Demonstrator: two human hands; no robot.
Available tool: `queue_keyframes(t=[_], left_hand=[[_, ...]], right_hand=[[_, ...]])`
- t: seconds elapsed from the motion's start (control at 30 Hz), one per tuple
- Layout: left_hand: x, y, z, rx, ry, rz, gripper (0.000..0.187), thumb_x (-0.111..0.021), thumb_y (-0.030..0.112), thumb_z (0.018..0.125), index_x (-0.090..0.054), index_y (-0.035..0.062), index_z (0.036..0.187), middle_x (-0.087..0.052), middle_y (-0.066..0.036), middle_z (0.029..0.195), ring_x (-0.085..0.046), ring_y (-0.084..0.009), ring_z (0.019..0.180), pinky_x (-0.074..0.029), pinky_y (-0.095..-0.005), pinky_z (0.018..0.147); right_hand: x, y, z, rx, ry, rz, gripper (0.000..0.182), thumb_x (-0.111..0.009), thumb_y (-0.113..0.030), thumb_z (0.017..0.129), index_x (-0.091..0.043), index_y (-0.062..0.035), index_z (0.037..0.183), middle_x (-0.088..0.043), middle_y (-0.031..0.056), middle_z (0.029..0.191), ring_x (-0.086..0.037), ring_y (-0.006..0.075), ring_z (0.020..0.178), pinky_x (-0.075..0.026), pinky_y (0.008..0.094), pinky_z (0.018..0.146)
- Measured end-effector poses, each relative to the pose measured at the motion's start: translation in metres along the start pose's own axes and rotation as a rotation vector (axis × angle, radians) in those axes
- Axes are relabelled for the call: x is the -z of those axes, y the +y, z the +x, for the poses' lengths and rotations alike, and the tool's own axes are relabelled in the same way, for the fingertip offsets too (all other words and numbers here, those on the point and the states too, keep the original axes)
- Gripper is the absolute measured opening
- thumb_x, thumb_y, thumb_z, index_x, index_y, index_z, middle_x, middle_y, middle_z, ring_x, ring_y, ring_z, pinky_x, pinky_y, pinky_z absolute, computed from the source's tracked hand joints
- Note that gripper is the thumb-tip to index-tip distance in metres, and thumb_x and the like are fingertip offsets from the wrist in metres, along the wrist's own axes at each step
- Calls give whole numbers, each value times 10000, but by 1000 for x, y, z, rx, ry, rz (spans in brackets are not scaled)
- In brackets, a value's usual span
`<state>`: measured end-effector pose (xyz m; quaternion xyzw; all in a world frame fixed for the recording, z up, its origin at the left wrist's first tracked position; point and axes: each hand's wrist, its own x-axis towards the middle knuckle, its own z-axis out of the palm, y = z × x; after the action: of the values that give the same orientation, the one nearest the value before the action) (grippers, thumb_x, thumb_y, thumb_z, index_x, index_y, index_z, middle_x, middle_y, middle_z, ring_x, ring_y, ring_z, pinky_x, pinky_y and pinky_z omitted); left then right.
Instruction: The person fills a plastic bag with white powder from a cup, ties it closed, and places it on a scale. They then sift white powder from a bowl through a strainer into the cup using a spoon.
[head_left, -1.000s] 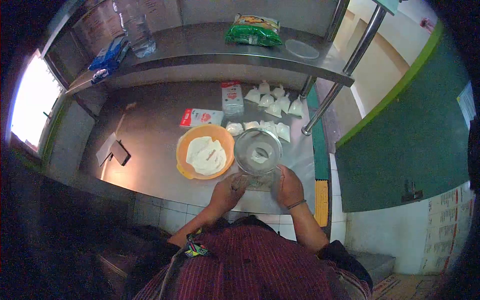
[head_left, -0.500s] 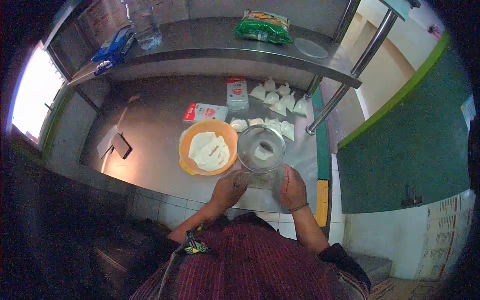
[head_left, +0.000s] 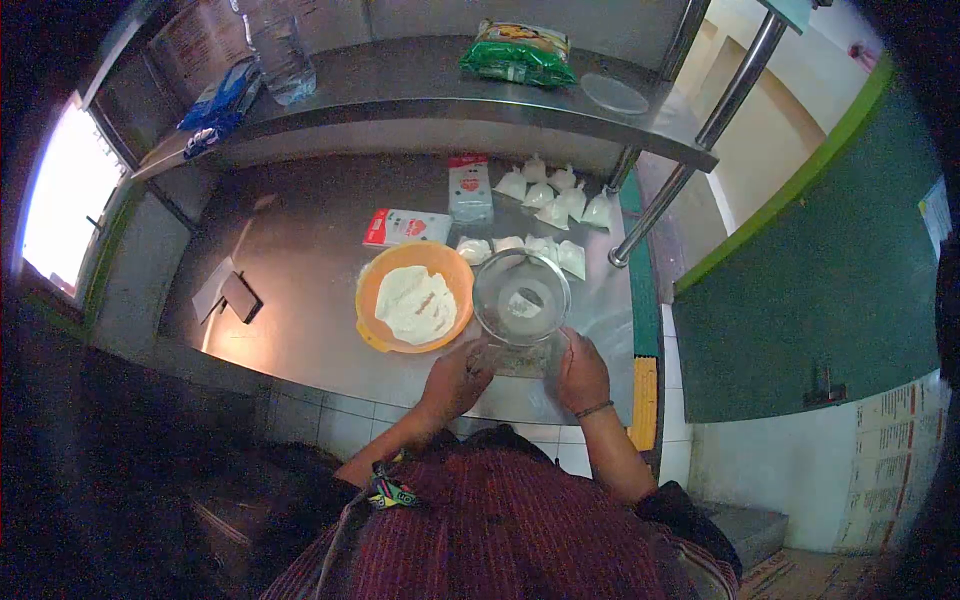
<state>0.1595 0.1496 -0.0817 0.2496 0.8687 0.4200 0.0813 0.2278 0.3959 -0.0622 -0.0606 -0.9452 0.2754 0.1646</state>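
My left hand (head_left: 458, 382) and my right hand (head_left: 584, 374) are closed on either side of what looks like a clear plastic bag (head_left: 522, 362), stretched between them and hard to make out. Just beyond it stands a round see-through bowl (head_left: 488, 316) with a little white powder and a dark oval shape inside. To its left, a yellow-orange basin (head_left: 366, 318) holds a heap of white flour-like powder (head_left: 408, 308). Small filled bags (head_left: 571, 259) sit behind the bowl, and several tied ones (head_left: 553, 212) stand farther back.
Two red-and-white packs (head_left: 408, 227) (head_left: 470, 190) lie behind the basin. A phone-like object (head_left: 241, 297) leans on the metal table's left side. The shelf (head_left: 400, 85) above bears a green packet (head_left: 518, 55), a clear lid (head_left: 614, 94), a bottle (head_left: 283, 60) and a blue packet (head_left: 222, 100).
The whole view has shifted very slightly. Both hands keep their places in front of the bowl, with little visible difference.
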Motion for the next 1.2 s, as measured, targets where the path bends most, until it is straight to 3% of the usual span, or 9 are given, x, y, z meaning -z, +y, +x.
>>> queue_keyframes(t=[0.13, 0.23, 0.3, 0.53, 0.63, 0.7, 0.93, 0.97, 1.2], left_hand=[[2, 0, 0, 8, -33, 29, 498, -700, 253, 899, -590, 28, 1329, -651, -245, 1236, -684, -405, 999, -544, -458, 872], [2, 3, -1, -209, 27, 137, 499, -697, 233, 895, -584, 63, 1351, -642, -240, 1259, -683, -406, 1007, -544, -460, 883], [-2, 1, 1, -7, -25, 26, 492, -694, 225, 895, -583, 56, 1343, -634, -236, 1279, -677, -415, 1014, -546, -462, 889], [4, 8, -2, 5, 1, -21, 517, -711, 230, 885, -570, 12, 1332, -639, -250, 1256, -677, -420, 1001, -548, -463, 865], [-7, -10, -1, -132, 2, 174, 506, -708, 222, 887, -572, 24, 1332, -645, -255, 1236, -673, -423, 1002, -547, -471, 854], [3, 5, -5, -60, 20, 7, 481, -698, 217, 894, -577, 22, 1317, -652, -253, 1220, -670, -435, 987, -549, -479, 841], [3, 8, -6, -88, 56, -2, 476, -701, 219, 894, -589, 10, 1307, -644, -250, 1246, -688, -422, 956, -554, -464, 851], [1, 5, -6, -11, 29, -6, 476, -701, 231, 897, -593, 10, 1305, -642, -248, 1255, -684, -413, 990, -550, -462, 866], [1, 7, -6, 28, -5, -29, 492, -696, 262, 907, -591, 15, 1319, -648, -242, 1258, -668, -416, 1050, -540, -474, 897]], right_hand=[[-3, 2, -1, 35, 96, 1, 354, -499, -105, 943, -546, -40, 1288, -642, 239, 1071, -628, 427, 975, -525, 501, 877], [2, 1, 2, 38, 26, -28, 347, -486, -100, 943, -553, -36, 1278, -637, 240, 1056, -627, 426, 967, -523, 507, 872], [2, 1, 5, 22, 14, -25, 350, -489, -98, 941, -551, -36, 1280, -635, 237, 1046, -627, 426, 962, -522, 509, 867], [-1, 6, 5, 29, 65, 0, 322, -492, -130, 979, -550, -30, 1280, -627, 227, 1020, -627, 421, 933, -525, 501, 835], [-1, 10, 3, 22, 34, -4, 307, -482, -142, 995, -556, -27, 1270, -627, 229, 1027, -628, 418, 927, -525, 501, 830], [2, 5, 5, 45, 42, -18, 305, -489, -137, 990, -557, -21, 1264, -628, 228, 1024, -627, 419, 934, -524, 500, 834], [-7, 9, 3, 51, -54, -81, 315, -495, -123, 972, -555, 11, 1252, -642, 238, 1043, -622, 417, 1005, -513, 496, 882], [-4, 5, 3, 49, -56, -81, 315, -495, -123, 972, -555, 11, 1252, -642, 238, 1043, -622, 417, 1005, -513, 496, 882], [5, -2, 10, -48, 93, -34, 318, -470, -146, 988, -571, 9, 1247, -653, 238, 1085, -637, 405, 1016, -522, 474, 914]])
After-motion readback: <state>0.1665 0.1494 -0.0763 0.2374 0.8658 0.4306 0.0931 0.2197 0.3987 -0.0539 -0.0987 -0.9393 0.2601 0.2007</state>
